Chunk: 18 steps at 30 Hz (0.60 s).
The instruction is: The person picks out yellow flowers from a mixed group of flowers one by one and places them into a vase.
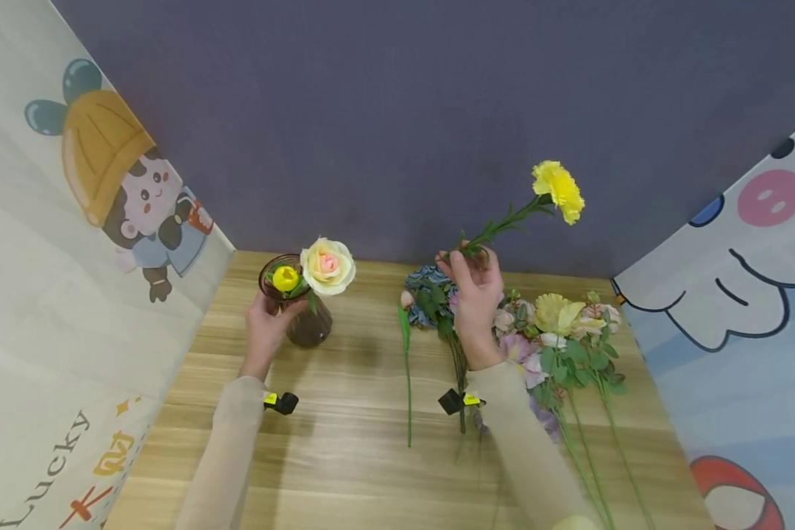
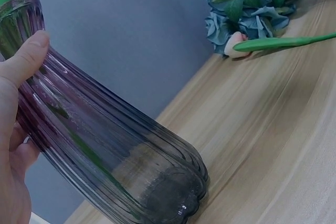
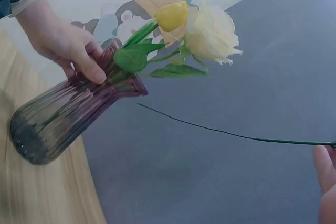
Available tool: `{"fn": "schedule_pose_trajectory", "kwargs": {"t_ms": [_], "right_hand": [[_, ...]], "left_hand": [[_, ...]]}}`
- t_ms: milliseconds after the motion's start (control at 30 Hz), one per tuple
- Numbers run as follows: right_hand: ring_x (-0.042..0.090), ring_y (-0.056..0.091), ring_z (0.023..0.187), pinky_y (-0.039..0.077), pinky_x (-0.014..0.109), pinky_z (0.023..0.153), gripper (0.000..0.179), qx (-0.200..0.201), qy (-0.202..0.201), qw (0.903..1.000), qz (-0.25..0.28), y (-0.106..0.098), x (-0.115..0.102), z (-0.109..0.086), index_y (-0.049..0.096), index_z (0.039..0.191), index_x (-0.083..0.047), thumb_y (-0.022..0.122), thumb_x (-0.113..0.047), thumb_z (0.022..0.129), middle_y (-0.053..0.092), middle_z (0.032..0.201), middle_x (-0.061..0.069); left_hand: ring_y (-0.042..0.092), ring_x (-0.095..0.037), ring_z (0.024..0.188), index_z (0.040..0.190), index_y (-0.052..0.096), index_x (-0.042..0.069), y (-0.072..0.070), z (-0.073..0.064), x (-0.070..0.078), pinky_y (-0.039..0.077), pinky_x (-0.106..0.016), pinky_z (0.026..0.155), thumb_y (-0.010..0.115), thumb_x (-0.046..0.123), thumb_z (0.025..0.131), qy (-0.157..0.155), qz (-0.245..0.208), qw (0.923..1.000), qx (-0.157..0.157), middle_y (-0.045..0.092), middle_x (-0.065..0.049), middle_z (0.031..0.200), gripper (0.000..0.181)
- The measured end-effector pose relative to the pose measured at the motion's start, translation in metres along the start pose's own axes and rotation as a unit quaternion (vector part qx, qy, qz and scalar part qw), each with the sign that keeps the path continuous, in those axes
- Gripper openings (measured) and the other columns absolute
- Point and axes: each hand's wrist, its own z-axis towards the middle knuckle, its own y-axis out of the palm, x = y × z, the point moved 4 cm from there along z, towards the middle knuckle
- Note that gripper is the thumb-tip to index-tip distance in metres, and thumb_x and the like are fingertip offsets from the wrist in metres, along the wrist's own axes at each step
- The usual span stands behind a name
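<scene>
My left hand (image 1: pixel 266 324) grips a ribbed purple-grey glass vase (image 2: pixel 121 135) near its neck, thumb across the front. In the vase stand a yellow tulip (image 3: pixel 172 16) and a cream rose (image 1: pixel 328 266) with a pink centre; their stems show through the glass. My right hand (image 1: pixel 475 302) pinches the green stem of a yellow carnation (image 1: pixel 558 193), its bloom up and to the right. In the right wrist view, the thin stem end (image 3: pixel 199 125) points toward the vase mouth, apart from it. The carnation's bloom is outside that view.
On the wooden table (image 1: pixel 351 412) lie a pink tulip (image 1: pixel 407 368), blue flowers (image 2: pixel 247 14) beside it, and a pile of pale and purple flowers (image 1: pixel 563 338) at the right, partly behind my right arm. A dark grey panel (image 1: pixel 384 132) rises behind the table, with printed panels at both sides.
</scene>
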Motion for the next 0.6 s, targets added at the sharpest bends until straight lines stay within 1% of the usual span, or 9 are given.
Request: {"fn": "schedule_pose_trajectory", "kwargs": {"t_ms": [167,233,267,367,433,533,600], "right_hand": [[0.025,0.071,0.100,0.061,0.037,0.094,0.014,0.007,-0.008,0.9997,0.021,0.016,0.001,0.007,0.061,0.116,-0.002,0.059,0.003,0.102,0.064,0.103,0.011],[0.027,0.071,0.101,0.061,0.039,0.095,0.014,0.010,-0.012,0.9995,0.028,0.023,0.002,0.010,0.061,0.115,-0.002,0.059,0.002,0.102,0.063,0.104,0.012],[0.029,0.070,0.102,0.060,0.040,0.095,0.014,0.011,-0.013,0.9993,0.033,0.026,0.002,0.012,0.061,0.115,-0.002,0.059,0.002,0.102,0.063,0.105,0.013],[0.031,0.070,0.102,0.060,0.040,0.096,0.013,0.012,-0.016,0.9989,0.042,0.037,0.003,0.014,0.061,0.115,-0.001,0.058,0.003,0.102,0.063,0.104,0.013],[0.030,0.070,0.102,0.060,0.040,0.095,0.014,0.007,-0.017,0.9990,0.041,0.044,0.004,0.014,0.061,0.114,-0.001,0.057,0.004,0.102,0.064,0.103,0.012],[0.028,0.071,0.101,0.060,0.040,0.096,0.015,-0.005,-0.015,0.9993,0.034,0.053,0.008,0.012,0.061,0.114,-0.002,0.056,0.005,0.102,0.065,0.102,0.008],[0.026,0.071,0.101,0.060,0.040,0.096,0.016,-0.015,-0.013,0.9994,0.028,0.057,0.011,0.011,0.061,0.115,-0.003,0.056,0.005,0.102,0.065,0.101,0.007]], "left_hand": [[0.062,-0.007,0.120,0.143,0.055,0.002,-0.001,0.006,-0.021,0.050,-0.019,0.102,0.082,0.006,0.088,-0.014,0.001,0.9999,0.005,0.063,-0.021,0.138,0.061],[0.061,-0.009,0.122,0.144,0.055,0.006,-0.001,0.009,-0.032,0.049,-0.018,0.104,0.083,0.008,0.088,-0.015,0.000,0.9999,0.007,0.063,-0.019,0.139,0.063],[0.061,-0.009,0.122,0.144,0.055,0.007,-0.001,0.009,-0.033,0.050,-0.018,0.103,0.083,0.009,0.088,-0.013,0.001,0.9999,0.007,0.064,-0.018,0.139,0.063],[0.063,-0.008,0.118,0.143,0.056,0.008,-0.001,0.010,-0.036,0.051,-0.017,0.099,0.084,0.010,0.087,-0.004,-0.002,0.9999,0.010,0.065,-0.017,0.137,0.063],[0.063,-0.006,0.114,0.142,0.057,0.007,-0.001,0.010,-0.036,0.052,-0.016,0.095,0.084,0.009,0.087,-0.003,-0.006,0.9999,0.011,0.067,-0.015,0.133,0.061],[0.064,-0.003,0.110,0.141,0.057,0.003,-0.001,0.009,-0.034,0.052,-0.017,0.092,0.083,0.004,0.087,-0.005,-0.016,0.9998,0.012,0.068,-0.011,0.128,0.060],[0.064,-0.002,0.108,0.140,0.056,-0.001,0.000,0.007,-0.029,0.052,-0.018,0.091,0.082,0.002,0.087,-0.005,-0.021,0.9997,0.011,0.067,-0.011,0.127,0.059]]}}
